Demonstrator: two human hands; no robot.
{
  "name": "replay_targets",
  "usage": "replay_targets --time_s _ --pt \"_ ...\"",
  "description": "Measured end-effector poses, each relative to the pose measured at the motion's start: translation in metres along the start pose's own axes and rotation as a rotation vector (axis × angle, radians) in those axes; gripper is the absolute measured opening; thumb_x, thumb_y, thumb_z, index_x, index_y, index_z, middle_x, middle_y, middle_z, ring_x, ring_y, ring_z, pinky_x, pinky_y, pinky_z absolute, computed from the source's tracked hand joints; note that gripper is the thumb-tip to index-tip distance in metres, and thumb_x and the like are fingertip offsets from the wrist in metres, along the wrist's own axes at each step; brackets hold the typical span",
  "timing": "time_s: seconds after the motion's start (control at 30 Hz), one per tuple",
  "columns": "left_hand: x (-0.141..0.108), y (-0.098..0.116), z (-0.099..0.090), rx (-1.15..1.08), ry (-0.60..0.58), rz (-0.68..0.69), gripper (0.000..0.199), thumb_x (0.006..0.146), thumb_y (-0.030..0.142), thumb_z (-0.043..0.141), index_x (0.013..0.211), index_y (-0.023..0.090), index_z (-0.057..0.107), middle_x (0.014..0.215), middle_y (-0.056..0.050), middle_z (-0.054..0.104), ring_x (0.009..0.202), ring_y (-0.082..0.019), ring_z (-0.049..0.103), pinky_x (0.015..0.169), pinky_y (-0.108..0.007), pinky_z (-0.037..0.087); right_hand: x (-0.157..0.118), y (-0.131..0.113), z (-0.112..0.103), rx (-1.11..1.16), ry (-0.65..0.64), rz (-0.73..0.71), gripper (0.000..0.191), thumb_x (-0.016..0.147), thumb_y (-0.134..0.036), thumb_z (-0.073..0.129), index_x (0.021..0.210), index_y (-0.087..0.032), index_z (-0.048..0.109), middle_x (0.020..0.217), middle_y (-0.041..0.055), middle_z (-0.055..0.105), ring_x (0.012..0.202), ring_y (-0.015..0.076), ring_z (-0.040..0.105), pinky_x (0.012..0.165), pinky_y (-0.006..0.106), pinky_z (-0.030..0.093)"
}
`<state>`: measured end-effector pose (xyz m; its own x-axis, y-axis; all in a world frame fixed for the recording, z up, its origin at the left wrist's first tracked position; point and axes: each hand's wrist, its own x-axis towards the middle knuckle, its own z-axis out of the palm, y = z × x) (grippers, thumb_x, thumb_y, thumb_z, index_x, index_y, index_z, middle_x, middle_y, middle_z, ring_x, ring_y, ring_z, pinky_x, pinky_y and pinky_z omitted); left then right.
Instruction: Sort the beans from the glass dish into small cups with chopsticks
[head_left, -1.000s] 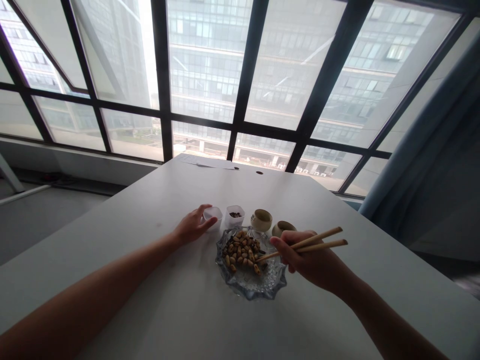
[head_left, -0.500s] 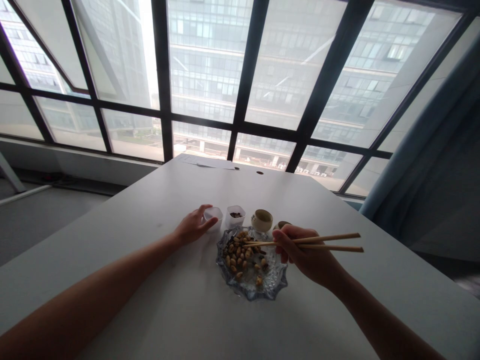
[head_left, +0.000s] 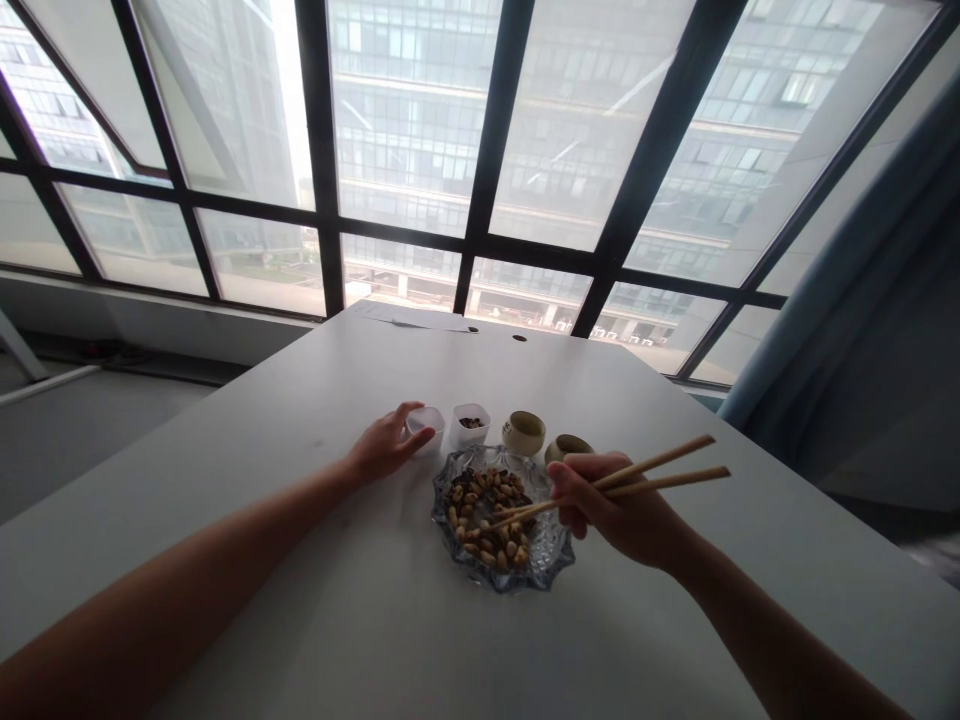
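Observation:
My right hand (head_left: 611, 505) grips a pair of wooden chopsticks (head_left: 660, 465), whose tips rest among the nuts (head_left: 487, 495) in a scalloped glass bowl (head_left: 551, 565). Thumb and fingers of my left hand (head_left: 390, 442) are wrapped around a translucent plastic cup (head_left: 427, 425) just beyond the bowl's left side. Beside that cup is a second plastic cup (head_left: 470, 430) with small dark pieces in it. A beige ceramic cup (head_left: 523, 434) stands behind the bowl, and another ceramic cup (head_left: 568, 447) is partly hidden by my right hand.
White paper (head_left: 412, 319) lies at the far end of the white table (head_left: 315, 560), near two dark round spots. Large windows rise behind the table, and a blue curtain (head_left: 832, 300) hangs on the right.
The chopstick tips have moved down and nearer in the bowl, and their back ends have spread apart. The nuts have shifted towards the near side. My left hand stays at the cup.

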<state>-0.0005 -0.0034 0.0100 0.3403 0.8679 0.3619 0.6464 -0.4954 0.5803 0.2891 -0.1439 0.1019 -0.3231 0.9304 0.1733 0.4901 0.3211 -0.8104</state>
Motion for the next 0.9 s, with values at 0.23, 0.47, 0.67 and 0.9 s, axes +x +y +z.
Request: replay_targets --time_s 0.23,0.47,0.67,0.9 --pt "0.000 0.001 -0.001 0.003 0.008 0.006 0.072 0.087 0.069 0.042 0.132 0.013 0.050 0.074 -0.004 0.061 0.071 -0.023 0.060 0.070 -0.034 0.045 0.010 0.018 0.020 -0.120 0.184 -0.152 0.043 0.094 -0.050 0.052 0.065 -0.019 0.060 0.054 0.0015 0.061 0.046 0.0124 0.056 0.043 0.023 0.045" --pt "0.000 -0.001 0.000 -0.016 0.006 0.009 0.070 0.087 0.067 0.044 0.132 0.014 0.049 0.071 -0.002 0.060 0.069 -0.022 0.059 0.069 -0.033 0.044 0.011 0.028 0.032 -0.273 0.209 -0.323 0.032 0.094 -0.037 0.056 0.069 -0.019 0.065 0.056 0.0012 0.062 0.047 0.0124 0.055 0.045 0.025 0.042" --pt "0.000 0.001 0.000 -0.015 0.005 -0.003 0.074 0.086 0.069 0.043 0.133 0.013 0.049 0.070 -0.002 0.059 0.066 -0.022 0.058 0.068 -0.033 0.043 0.009 0.027 0.034 -0.335 0.194 -0.381 0.035 0.095 -0.035 0.055 0.067 -0.018 0.066 0.058 0.0015 0.061 0.048 0.0108 0.052 0.047 0.024 0.040" --pt "-0.001 0.001 -0.001 0.008 0.005 0.004 0.072 0.087 0.069 0.042 0.133 0.014 0.049 0.073 -0.002 0.060 0.068 -0.021 0.059 0.068 -0.032 0.044 0.010 0.028 0.040 -0.250 0.296 -0.332 0.036 0.094 -0.040 0.056 0.066 -0.019 0.066 0.057 0.0023 0.062 0.047 0.0121 0.053 0.047 0.026 0.041"
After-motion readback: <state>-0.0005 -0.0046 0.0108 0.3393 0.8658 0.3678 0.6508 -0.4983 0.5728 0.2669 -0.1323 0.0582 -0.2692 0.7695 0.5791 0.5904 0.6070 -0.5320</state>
